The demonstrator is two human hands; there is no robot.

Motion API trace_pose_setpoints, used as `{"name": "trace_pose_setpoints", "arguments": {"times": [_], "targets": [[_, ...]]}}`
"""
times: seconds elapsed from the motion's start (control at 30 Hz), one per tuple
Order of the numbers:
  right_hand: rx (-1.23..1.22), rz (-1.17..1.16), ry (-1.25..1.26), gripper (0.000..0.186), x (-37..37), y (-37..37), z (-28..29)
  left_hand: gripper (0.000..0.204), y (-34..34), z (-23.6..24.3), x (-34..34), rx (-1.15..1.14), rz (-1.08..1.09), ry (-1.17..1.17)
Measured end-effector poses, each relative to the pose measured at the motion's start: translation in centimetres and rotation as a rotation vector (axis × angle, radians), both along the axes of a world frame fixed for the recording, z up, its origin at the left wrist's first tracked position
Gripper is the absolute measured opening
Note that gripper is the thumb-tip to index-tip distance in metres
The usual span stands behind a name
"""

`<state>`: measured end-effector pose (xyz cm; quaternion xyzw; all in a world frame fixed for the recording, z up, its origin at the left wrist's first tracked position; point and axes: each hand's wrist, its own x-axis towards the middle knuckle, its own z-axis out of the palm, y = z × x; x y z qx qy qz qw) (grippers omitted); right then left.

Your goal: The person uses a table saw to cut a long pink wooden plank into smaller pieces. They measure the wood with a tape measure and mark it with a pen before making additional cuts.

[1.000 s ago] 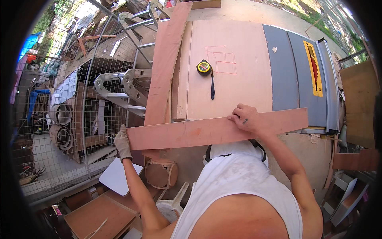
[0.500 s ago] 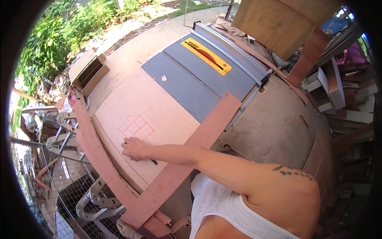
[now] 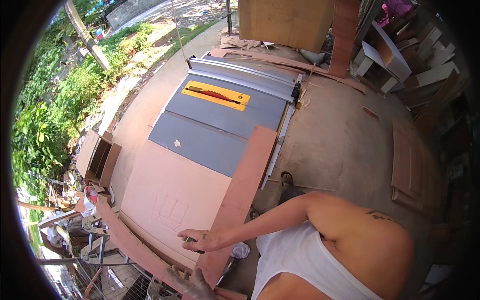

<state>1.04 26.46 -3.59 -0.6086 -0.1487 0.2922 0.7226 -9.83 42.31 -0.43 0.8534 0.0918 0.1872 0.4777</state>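
Note:
My right hand [image 3: 209, 240] is closed around a small black object with a yellow-green part [image 3: 191, 241], whose kind I cannot make out. It is above the near edge of a pale plywood sheet [image 3: 155, 172], which bears a red line drawing [image 3: 170, 209] of box shapes. A long reddish board [image 3: 239, 187] lies across the sheet's right side, under my right wrist. At the lower edge my left hand [image 3: 192, 286], greyish and in shade, has its fingers spread. It is near the board's lower end and seems to hold nothing.
Beyond the plywood is a grey table saw [image 3: 220, 120], its red blade [image 3: 217, 94] standing up through a yellow insert. Another reddish board [image 3: 135, 245] runs along the left. A cardboard box [image 3: 97, 157] stands far left, and wood scraps [image 3: 420, 75] are piled at the right.
The view has swung, so the saw now appears further left. My right hand has moved off the drawing toward me, with the black object now showing in it. My left hand has come into view.

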Motion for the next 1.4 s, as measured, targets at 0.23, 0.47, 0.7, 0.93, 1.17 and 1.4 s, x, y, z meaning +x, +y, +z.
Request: {"name": "trace_pose_setpoints", "arguments": {"times": [0.23, 0.47, 0.7, 0.93, 1.17, 1.4], "targets": [[0.260, 0.150, 0.291, 0.097, -0.5, -11.7, -1.3, 0.076, -14.8, -0.4, 5.5, -0.375, -0.336, 0.274], [0.335, 0.067, 0.377, 0.059, -1.5, -31.6, -2.1, 0.064, -22.4, -0.9, 7.7, -0.872, -0.339, 0.408], [0.002, -0.176, 0.570, 0.031, 0.7, -60.1, -16.2, 0.067, -34.9, -1.8, 12.3, -0.790, -0.127, 0.336], [0.303, -0.854, 0.542, 0.033, 12.4, -70.2, -29.7, 0.069, -46.4, -4.7, 19.4, 0.348, -0.409, 0.518], [0.370, -0.734, 0.530, 0.058, 23.3, -63.6, -34.1, 0.081, -52.9, -5.7, 22.0, 0.692, -0.475, 0.973], [0.284, -0.721, 0.514, 0.064, 23.9, -63.7, -32.2, 0.082, -54.5, -5.8, 22.5, 0.790, -0.494, 1.069]]}}
